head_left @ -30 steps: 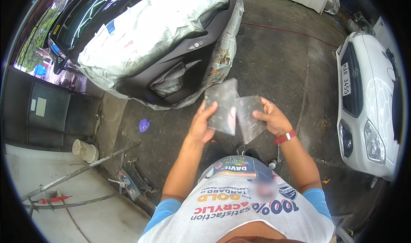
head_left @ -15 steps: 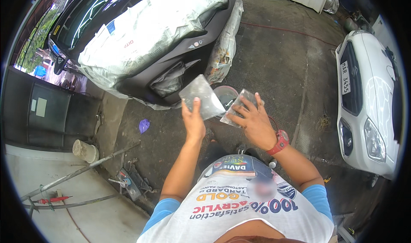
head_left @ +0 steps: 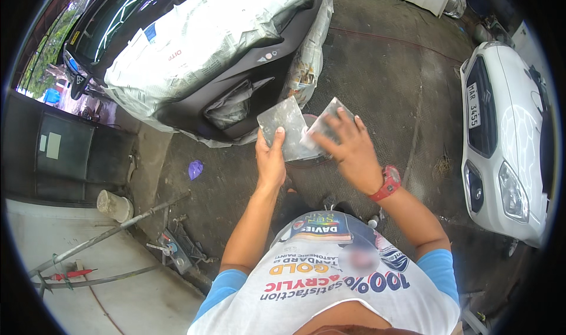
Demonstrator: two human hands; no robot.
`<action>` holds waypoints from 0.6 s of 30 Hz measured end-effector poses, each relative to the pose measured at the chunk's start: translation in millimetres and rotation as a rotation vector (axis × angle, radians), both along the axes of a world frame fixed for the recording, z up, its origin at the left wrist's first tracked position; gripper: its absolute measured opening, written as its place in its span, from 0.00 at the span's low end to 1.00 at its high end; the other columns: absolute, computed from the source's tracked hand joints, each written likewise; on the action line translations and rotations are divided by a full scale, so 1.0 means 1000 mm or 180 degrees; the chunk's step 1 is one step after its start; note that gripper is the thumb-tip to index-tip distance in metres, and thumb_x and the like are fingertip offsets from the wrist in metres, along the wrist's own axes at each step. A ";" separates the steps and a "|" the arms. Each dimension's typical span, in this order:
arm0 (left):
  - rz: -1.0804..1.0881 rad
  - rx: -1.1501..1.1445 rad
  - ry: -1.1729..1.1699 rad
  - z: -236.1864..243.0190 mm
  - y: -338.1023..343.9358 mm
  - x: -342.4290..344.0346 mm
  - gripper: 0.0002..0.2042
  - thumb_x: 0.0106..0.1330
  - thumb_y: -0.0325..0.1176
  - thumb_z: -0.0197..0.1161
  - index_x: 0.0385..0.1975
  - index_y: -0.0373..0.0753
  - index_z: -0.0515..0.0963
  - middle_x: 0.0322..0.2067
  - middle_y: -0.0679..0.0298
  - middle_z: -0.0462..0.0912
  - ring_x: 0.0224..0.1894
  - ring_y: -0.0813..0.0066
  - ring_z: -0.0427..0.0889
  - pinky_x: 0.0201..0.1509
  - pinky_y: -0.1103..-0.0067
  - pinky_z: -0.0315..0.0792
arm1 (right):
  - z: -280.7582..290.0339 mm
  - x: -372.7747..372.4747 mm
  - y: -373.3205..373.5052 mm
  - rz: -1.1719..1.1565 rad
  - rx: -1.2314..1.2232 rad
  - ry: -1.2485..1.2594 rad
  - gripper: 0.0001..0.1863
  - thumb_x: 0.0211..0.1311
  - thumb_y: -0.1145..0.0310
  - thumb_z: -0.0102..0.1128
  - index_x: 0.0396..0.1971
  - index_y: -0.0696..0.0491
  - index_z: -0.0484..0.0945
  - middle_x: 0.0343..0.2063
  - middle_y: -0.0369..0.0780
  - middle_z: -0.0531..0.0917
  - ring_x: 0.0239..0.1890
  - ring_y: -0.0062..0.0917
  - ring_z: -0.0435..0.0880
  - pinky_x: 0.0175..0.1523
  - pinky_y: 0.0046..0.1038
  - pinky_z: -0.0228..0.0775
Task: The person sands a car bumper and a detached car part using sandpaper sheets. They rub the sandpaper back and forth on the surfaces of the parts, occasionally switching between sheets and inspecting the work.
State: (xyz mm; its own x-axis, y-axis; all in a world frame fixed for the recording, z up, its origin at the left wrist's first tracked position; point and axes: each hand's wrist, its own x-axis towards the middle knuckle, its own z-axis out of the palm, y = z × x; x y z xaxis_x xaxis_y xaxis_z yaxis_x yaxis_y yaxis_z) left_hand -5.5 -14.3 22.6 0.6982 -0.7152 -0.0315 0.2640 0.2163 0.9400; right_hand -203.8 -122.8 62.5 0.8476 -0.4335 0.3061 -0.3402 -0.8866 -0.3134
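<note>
My left hand [head_left: 271,161] grips a flat, grey, smeared rectangular plate [head_left: 284,122] by its lower edge, with the thumb lying on its face. In my right hand [head_left: 357,158] is a smaller grey flat plate [head_left: 325,124]; the fingers spread across its face and are slightly blurred. A lower corner of the smaller plate meets or overlaps the right side of the larger one; contact is hard to tell. Pale, whitish material shows near that corner. Both plates are held over a round container [head_left: 311,120] on the floor, mostly hidden behind them.
A dark car [head_left: 194,114] masked with newspaper [head_left: 200,46] stands ahead to the left. At the right is a white car [head_left: 507,140]. A purple crumpled item [head_left: 196,170], a dirty white bucket [head_left: 115,206] and metal tubing [head_left: 141,220] lie to the left.
The larger plate has turned more upright in my left hand. My right hand has risen slightly and shifted its plate toward the larger one, covering more of the container.
</note>
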 end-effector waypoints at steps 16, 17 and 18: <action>0.0530 -0.0149 0.0275 0.001 0.005 0.013 0.20 0.77 0.33 0.61 0.65 0.35 0.70 0.57 0.59 0.80 0.56 0.71 0.81 0.62 0.72 0.75 | 0.021 -0.008 0.017 0.0663 -0.0014 0.0098 0.36 0.55 0.80 0.60 0.66 0.38 0.77 0.73 0.41 0.68 0.78 0.46 0.60 0.78 0.71 0.37; 0.0429 -0.0044 0.0376 0.003 0.005 0.011 0.19 0.77 0.32 0.61 0.64 0.36 0.70 0.57 0.59 0.80 0.56 0.70 0.81 0.62 0.71 0.76 | 0.030 -0.006 0.024 0.0891 0.0121 -0.0212 0.37 0.55 0.81 0.60 0.67 0.38 0.76 0.73 0.41 0.67 0.79 0.46 0.58 0.78 0.71 0.38; 0.0321 0.0060 0.0478 0.010 0.003 0.005 0.19 0.77 0.32 0.61 0.64 0.36 0.70 0.57 0.59 0.80 0.57 0.70 0.81 0.62 0.71 0.76 | 0.035 -0.004 0.029 0.1112 0.0255 -0.0522 0.37 0.56 0.81 0.60 0.67 0.38 0.76 0.74 0.41 0.67 0.79 0.47 0.57 0.78 0.72 0.39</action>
State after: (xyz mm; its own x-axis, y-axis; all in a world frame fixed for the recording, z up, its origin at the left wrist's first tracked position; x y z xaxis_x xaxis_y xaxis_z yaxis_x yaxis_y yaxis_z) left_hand -0.2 -10.9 32.8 0.7529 -0.6400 -0.1536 0.3795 0.2314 0.8958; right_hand -207.7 -93.6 97.6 0.8909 -0.1557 0.4267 0.0380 -0.9106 -0.4115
